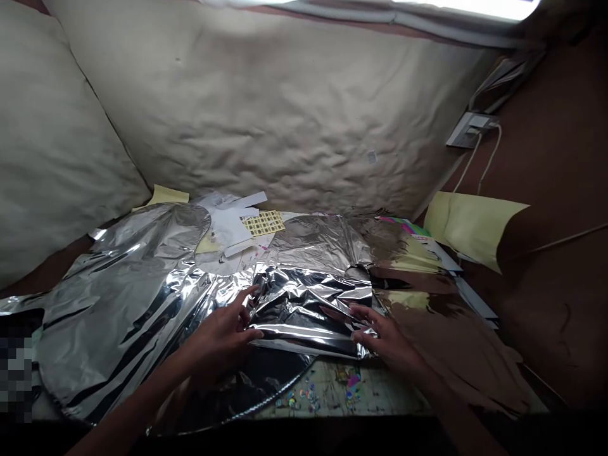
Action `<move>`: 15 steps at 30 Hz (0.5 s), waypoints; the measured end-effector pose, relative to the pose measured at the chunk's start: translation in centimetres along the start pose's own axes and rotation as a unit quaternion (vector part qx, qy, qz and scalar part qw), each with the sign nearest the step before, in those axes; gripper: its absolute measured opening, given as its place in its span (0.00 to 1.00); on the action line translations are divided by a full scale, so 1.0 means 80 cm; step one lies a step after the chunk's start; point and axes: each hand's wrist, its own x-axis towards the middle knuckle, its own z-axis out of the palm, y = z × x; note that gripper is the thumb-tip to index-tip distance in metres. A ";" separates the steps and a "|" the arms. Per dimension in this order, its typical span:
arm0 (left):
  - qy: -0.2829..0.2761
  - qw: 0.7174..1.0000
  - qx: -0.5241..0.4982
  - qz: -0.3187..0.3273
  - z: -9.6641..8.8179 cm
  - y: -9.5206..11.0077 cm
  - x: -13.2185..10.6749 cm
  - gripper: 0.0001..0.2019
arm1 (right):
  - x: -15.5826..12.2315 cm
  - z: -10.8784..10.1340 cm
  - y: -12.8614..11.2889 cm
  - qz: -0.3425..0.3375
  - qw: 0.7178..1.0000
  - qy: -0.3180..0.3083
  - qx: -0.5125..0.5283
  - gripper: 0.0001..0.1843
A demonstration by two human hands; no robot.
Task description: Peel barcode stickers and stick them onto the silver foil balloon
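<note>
A folded piece of shiny silver foil [308, 310] lies in front of me, creased and roughly rectangular. My left hand [228, 326] is at its left edge, thumb over the near corner and fingers curled at the side. On the opposite edge, my right hand [384, 332] has its thumb and fingers closed around the foil. Some of the fingertips are hidden by the foil and the hands. Beneath and to the left spreads a large flat silver foil shape [109, 323] with curved outlines and a seamed rim.
White paper pieces [230, 225] and a yellow sheet of small dark stickers [263, 223] lie behind the foil. Brownish reflective film [456, 342] covers the right side. Small shiny bits [308, 396] dot the near surface. A socket with cables [475, 126] is on the right wall.
</note>
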 end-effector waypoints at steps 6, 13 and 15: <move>0.088 0.980 0.155 0.088 0.010 0.015 -0.007 0.30 | 0.007 0.004 0.006 0.007 1.000 0.011 -0.024 0.24; 0.026 0.943 0.284 0.170 0.050 0.015 0.021 0.30 | -0.003 0.007 0.002 -0.031 0.981 0.078 -0.173 0.26; 0.017 0.946 0.282 0.156 0.053 0.009 0.028 0.31 | -0.018 0.012 -0.004 -0.121 0.936 0.161 -0.288 0.25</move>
